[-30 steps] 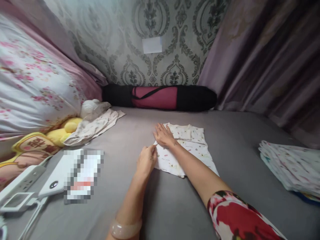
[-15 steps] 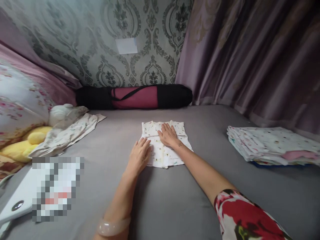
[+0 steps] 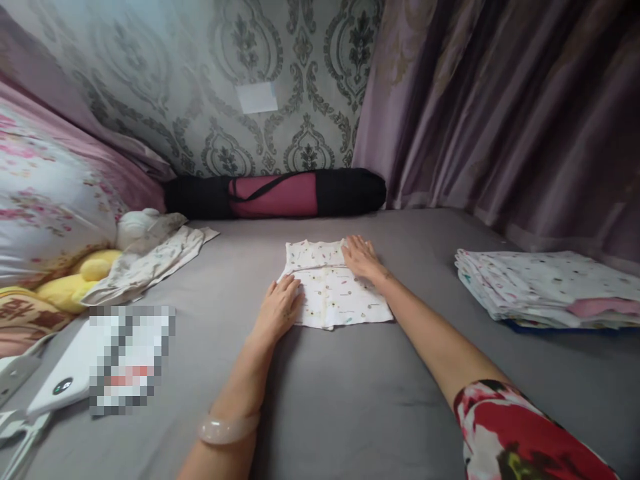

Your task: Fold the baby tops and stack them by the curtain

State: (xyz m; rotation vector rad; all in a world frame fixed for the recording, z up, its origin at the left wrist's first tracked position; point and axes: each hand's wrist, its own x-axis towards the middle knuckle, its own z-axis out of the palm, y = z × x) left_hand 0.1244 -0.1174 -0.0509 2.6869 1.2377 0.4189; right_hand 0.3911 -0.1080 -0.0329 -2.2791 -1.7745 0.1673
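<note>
A small white printed garment (image 3: 340, 297) lies folded on the grey bed sheet (image 3: 340, 393), with a fold line across its upper part. My left hand (image 3: 281, 303) rests flat on its left edge, fingers stretched out. At the upper right corner of the cloth lies my right hand (image 3: 364, 259), palm down with the fingers extended. Neither hand grips anything. The cloth under both palms is hidden.
A stack of folded printed cloths (image 3: 540, 287) sits at the right. Against the wall lies a black and maroon bag (image 3: 275, 195). At the left are a crumpled cloth (image 3: 150, 263), a yellow plush toy (image 3: 75, 283) and a white device (image 3: 70, 373).
My right hand has slid to the right across the garment, to its upper right corner. My left hand stays at the left edge. The camera view has shifted slightly.
</note>
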